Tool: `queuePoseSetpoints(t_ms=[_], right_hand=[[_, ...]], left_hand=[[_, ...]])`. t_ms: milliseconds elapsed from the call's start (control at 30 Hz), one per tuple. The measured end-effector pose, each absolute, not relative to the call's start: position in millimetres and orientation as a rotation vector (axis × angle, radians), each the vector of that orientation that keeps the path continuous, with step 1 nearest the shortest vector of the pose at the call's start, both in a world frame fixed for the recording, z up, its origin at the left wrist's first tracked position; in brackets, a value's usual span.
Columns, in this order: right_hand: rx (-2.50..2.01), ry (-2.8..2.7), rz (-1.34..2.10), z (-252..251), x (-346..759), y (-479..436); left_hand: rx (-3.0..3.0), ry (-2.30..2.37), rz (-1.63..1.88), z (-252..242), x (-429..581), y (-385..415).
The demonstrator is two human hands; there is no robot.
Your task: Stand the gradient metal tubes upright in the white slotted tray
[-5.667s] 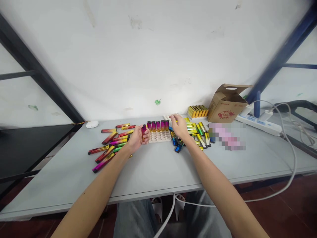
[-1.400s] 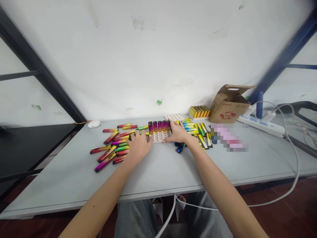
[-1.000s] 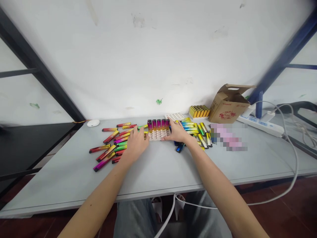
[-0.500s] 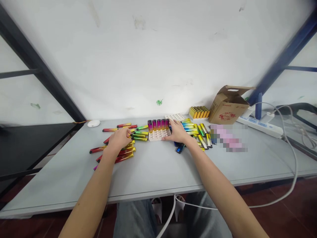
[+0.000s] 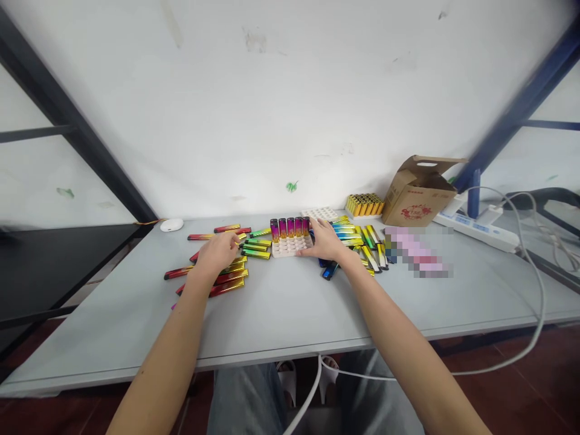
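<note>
A white perforated tray (image 5: 290,246) lies on the table, with a row of purple-and-gold lighters (image 5: 290,228) upright along its far side. Against the tray's right end rests my right hand (image 5: 327,241), its thumb at the front edge and its fingers behind by the last lighter. My left hand (image 5: 220,251) is curled over a spread of red-and-gold lighters (image 5: 229,289); what its fingertips pinch, if anything, is hidden. Green-and-gold lighters (image 5: 256,254) lie between that hand and the tray. Partly behind my right hand are blue, yellow and green lighters (image 5: 371,257).
Behind sits a second white tray (image 5: 321,213), beside a block of upright yellow lighters (image 5: 364,206). An open cardboard box (image 5: 414,199) and a power strip (image 5: 480,232) with cables stand at right. A white case (image 5: 171,225) lies at the back left. A white cable (image 5: 539,302) loops over the table's front edge.
My left hand has shifted very slightly over the red-and-gold lighters. My right hand and the tray stay where they were.
</note>
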State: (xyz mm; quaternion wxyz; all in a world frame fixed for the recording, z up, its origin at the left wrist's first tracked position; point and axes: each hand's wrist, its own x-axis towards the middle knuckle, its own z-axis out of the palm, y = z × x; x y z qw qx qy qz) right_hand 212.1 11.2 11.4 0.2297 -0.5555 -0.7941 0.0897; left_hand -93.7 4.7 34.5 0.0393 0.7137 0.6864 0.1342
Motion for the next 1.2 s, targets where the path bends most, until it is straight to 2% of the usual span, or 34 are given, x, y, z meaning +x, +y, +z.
queuePoseSetpoints(t_ms=[200, 433, 567, 733, 967, 1200], right_hand=[[-1.540, -2.181, 0.260, 12, 212, 10], [-1.470, -1.953, 0.252, 21, 206, 4], [-1.242, -1.840, 0.074, 31, 194, -3], [-0.986, -1.982, 0.117, 34, 171, -16], [-0.959, -1.777, 0.455, 31, 162, -14], [-0.835, -1.580, 0.774, 35, 169, -9]], left_hand=[[2.211, 2.062, 0.547, 43, -91, 1], [2.088, 1.880, 1.387, 61, -71, -10], [1.831, 1.517, 1.579, 58, -52, -15], [1.540, 1.067, 1.631, 54, -29, -22], [1.425, 0.946, 1.551, 48, -19, -24], [1.422, 0.830, 1.170, 42, -16, -27]])
